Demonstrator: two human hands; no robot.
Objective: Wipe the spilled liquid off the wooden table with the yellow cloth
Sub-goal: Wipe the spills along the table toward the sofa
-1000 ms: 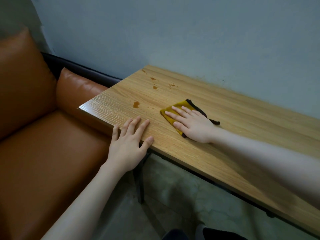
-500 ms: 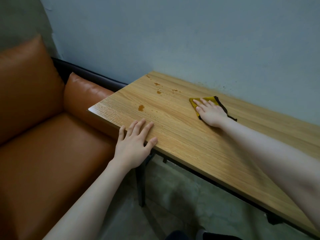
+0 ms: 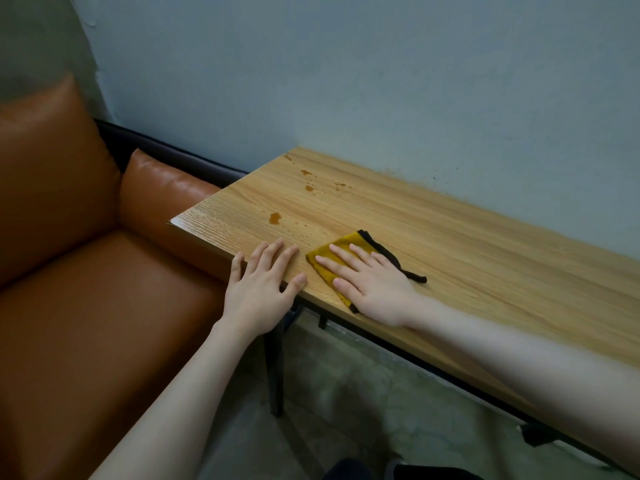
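The yellow cloth [image 3: 327,258], edged in black, lies flat near the front edge of the wooden table [image 3: 485,258]. My right hand [image 3: 367,282] presses down on it with fingers spread, covering most of it. My left hand [image 3: 265,284] rests flat on the table's front edge, just left of the cloth, holding nothing. A brown spill drop [image 3: 274,218] sits on the wood beyond my left hand. Several smaller brown drops [image 3: 309,187] lie further back near the wall.
An orange leather sofa [image 3: 86,271] stands against the table's left end. A pale blue wall [image 3: 381,91] runs along the table's far edge. A black table leg [image 3: 275,368] and grey floor show below the front edge.
My right hand has slid the cloth from the far side near the wall back toward the front edge, close to my left hand. The left hand stays put.
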